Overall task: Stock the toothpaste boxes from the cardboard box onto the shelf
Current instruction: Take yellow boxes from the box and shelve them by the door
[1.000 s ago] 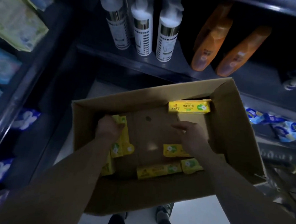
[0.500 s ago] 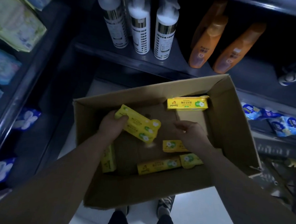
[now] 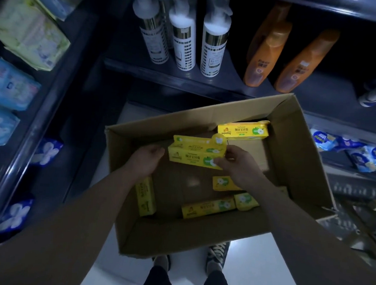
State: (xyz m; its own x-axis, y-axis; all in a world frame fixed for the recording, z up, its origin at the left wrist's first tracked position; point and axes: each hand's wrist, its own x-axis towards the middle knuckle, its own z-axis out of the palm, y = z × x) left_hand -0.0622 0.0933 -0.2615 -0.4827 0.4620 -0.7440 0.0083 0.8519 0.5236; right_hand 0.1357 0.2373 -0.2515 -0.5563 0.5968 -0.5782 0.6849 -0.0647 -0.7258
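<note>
We see a pair of toothpaste boxes [image 3: 195, 152] held above the floor of the cardboard box [image 3: 292, 153], one lying against the other. Their long axis runs left to right, nearly level, and the print reads upside down to us, with the green apple end pointing right. The left hand [image 3: 146, 159] grips the left end with its fingers curled round it. The right hand [image 3: 236, 163] pinches the right end between thumb and fingers, so the pair spans the gap between the two hands.

More toothpaste boxes lie inside. One [image 3: 242, 131] stands along the far wall, one [image 3: 145, 197] runs lengthwise by the left wall, and three [image 3: 207, 209] lie near the near wall, partly under the right forearm. Beyond the cardboard box, the shelf [image 3: 186, 81] carries white bottles [image 3: 184, 47] and orange bottles [image 3: 265, 54].
</note>
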